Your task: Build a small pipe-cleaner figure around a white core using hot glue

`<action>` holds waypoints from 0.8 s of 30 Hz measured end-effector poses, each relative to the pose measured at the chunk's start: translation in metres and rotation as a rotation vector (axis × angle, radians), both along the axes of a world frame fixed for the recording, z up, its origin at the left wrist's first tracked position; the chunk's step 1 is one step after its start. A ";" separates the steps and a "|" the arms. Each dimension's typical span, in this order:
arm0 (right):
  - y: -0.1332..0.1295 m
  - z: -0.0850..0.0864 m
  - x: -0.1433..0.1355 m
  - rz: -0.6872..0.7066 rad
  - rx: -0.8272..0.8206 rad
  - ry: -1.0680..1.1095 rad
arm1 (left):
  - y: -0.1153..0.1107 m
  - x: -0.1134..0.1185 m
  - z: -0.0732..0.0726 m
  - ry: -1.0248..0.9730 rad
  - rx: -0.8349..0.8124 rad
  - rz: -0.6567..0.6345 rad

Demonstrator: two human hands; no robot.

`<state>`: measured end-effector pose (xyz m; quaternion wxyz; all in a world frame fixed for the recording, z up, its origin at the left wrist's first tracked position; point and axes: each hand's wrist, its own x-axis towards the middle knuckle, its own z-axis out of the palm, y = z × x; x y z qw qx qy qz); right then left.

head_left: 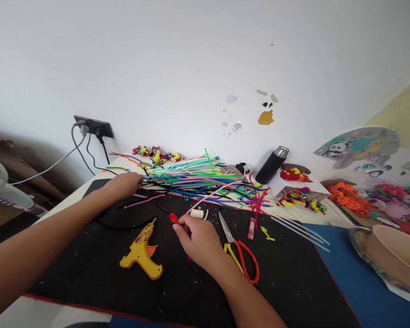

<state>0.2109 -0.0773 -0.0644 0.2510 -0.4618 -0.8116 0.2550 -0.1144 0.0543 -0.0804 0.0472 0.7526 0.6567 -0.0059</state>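
My right hand point(200, 239) pinches a small red coiled pipe-cleaner piece point(173, 218), from which a thin dark strand sticks out. My left hand point(131, 182) reaches to the left end of the pile of coloured pipe cleaners point(191, 171); its fingers are mostly hidden behind the back of the hand, so its grip does not show. Between my arms a yellow hot glue gun point(141, 255) lies on the black mat point(89, 273). Just right of my right hand rest scissors point(241, 255) with red and yellow handles. A white spool point(197, 213) sits behind that hand.
A black thermos point(272, 165) leans near the wall, beside a white box point(302, 187) with colourful pipe-cleaner figures. Clear sticks point(304, 232) and a large bowl point(399, 250) lie rightward. A white fan point(7, 187) and a power strip point(94, 126) with cables are at left.
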 end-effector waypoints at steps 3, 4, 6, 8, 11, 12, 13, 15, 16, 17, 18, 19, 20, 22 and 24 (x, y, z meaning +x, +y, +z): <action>-0.001 -0.001 -0.001 0.019 0.020 -0.042 | 0.002 0.004 0.002 0.050 -0.007 0.016; -0.001 -0.001 -0.001 0.024 0.025 -0.054 | 0.003 0.007 0.003 0.054 -0.006 0.007; -0.002 -0.001 -0.001 0.036 0.034 -0.072 | 0.004 0.017 0.004 0.054 0.000 -0.017; -0.003 -0.002 -0.002 0.048 0.042 -0.084 | 0.009 0.029 0.004 0.045 0.015 -0.034; -0.003 -0.004 -0.002 0.062 0.053 -0.093 | 0.021 0.049 0.001 0.017 0.039 -0.033; -0.002 -0.005 -0.002 0.064 0.052 -0.095 | 0.025 0.055 0.000 0.004 0.049 -0.034; -0.002 -0.005 -0.002 0.065 0.050 -0.097 | 0.028 0.060 0.000 -0.010 0.058 -0.035; -0.001 -0.005 -0.002 0.060 0.043 -0.101 | 0.029 0.063 0.002 -0.035 0.073 -0.037; 0.000 -0.005 -0.002 0.057 0.040 -0.104 | 0.026 0.061 0.005 -0.047 0.080 -0.037; 0.000 -0.005 -0.002 0.053 0.040 -0.107 | 0.022 0.057 0.008 -0.057 0.087 -0.037; 0.000 -0.004 -0.002 0.053 0.041 -0.111 | 0.015 0.048 0.012 -0.064 0.098 -0.033; 0.000 -0.004 -0.002 0.056 0.046 -0.114 | 0.007 0.037 0.017 -0.066 0.110 -0.025; 0.000 -0.004 -0.002 0.061 0.053 -0.115 | -0.002 0.024 0.022 -0.059 0.125 0.008; -0.002 -0.004 -0.003 0.073 0.067 -0.118 | -0.023 -0.006 0.030 0.022 0.179 0.149; -0.004 -0.004 -0.004 0.083 0.074 -0.122 | -0.044 -0.033 0.035 0.080 0.180 0.226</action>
